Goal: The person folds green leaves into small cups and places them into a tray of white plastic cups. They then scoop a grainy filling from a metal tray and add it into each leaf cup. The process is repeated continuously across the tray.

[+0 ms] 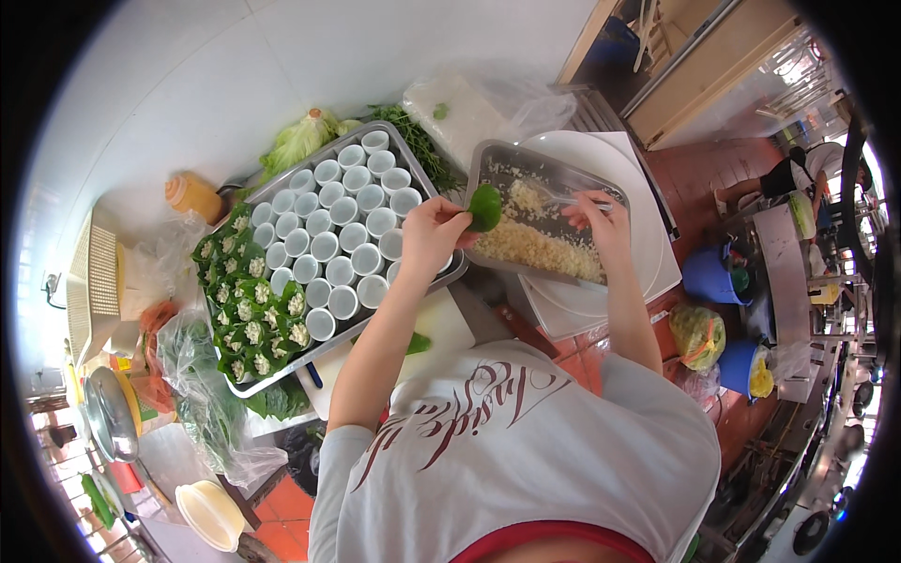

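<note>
My left hand [435,238] pinches a round green leaf [484,208] at the near left edge of a metal pan [574,167]. Pale, chopped filling [535,249] lies in the pan, mostly in its near part. My right hand [601,220] grips a metal spoon [557,198], whose bowl end is in a small heap of the filling. To the left, a large metal tray [459,270] bears many white cups [343,209] with nothing visible inside. Along its left side sit several green leaf cups [253,331] with pale filling in them.
A white cutting board [441,324] with a green piece lies before the tray. Lettuce [308,143], herbs [418,141] and a yellow-orange bottle [192,194] stand behind it. Plastic bags [211,385] lie left. A round white surface [648,235] supports the pan. Another person [817,174] is far right.
</note>
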`<act>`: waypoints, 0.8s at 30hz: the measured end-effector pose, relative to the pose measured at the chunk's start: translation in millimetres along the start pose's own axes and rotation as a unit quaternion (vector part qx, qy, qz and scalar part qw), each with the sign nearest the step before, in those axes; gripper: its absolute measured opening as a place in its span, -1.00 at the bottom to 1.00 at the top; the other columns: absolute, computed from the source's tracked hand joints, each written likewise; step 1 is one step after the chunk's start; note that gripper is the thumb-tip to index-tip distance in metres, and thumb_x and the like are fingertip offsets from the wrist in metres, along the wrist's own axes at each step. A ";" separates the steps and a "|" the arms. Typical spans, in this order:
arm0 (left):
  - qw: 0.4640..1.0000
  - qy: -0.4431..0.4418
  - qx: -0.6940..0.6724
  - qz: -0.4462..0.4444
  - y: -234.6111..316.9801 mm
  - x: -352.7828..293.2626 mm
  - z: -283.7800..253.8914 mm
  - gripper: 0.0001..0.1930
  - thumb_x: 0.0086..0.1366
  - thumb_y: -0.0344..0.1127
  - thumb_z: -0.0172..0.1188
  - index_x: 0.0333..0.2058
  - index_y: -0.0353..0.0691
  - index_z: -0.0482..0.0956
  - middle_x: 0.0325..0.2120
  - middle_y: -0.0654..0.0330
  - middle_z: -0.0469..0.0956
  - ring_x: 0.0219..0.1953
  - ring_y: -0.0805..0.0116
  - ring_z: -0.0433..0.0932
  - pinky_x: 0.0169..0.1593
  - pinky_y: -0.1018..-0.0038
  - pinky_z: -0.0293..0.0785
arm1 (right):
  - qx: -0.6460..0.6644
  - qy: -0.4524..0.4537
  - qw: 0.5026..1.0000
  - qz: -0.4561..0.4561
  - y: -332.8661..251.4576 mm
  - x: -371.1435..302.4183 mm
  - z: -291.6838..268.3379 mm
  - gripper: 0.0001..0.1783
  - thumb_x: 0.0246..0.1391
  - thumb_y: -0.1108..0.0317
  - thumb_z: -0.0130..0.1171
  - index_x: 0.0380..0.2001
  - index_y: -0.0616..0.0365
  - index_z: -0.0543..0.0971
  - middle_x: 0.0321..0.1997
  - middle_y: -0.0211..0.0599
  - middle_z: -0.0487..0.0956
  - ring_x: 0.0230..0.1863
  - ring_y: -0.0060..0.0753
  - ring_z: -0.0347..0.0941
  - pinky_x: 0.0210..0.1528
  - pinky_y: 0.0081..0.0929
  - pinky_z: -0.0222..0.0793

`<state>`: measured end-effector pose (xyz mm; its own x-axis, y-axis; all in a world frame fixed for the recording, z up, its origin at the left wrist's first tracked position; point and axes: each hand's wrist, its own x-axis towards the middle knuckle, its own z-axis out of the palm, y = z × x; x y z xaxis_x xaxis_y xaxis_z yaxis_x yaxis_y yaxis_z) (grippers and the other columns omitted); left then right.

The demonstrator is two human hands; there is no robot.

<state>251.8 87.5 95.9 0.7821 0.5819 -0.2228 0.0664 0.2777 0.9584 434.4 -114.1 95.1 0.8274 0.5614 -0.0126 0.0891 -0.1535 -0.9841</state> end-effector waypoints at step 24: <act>0.996 -0.007 0.073 0.048 -31.2 22.4 13.9 -0.94 0.18 -0.57 0.07 -0.37 -0.45 0.42 -0.45 0.10 0.54 -0.44 0.36 0.60 -0.39 0.58 0.60 | -0.193 0.006 0.906 -0.377 -31.8 -53.8 32.1 -0.80 0.01 0.58 0.08 -0.24 0.28 0.55 -0.44 -0.20 0.59 -0.42 -0.33 0.46 -0.32 -0.54 0.35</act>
<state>275.9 81.3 63.4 0.7972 0.5902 -0.1269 0.0786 0.1070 0.9911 369.2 -113.4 121.4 0.4557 0.6166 0.6420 0.8171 -0.0035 -0.5765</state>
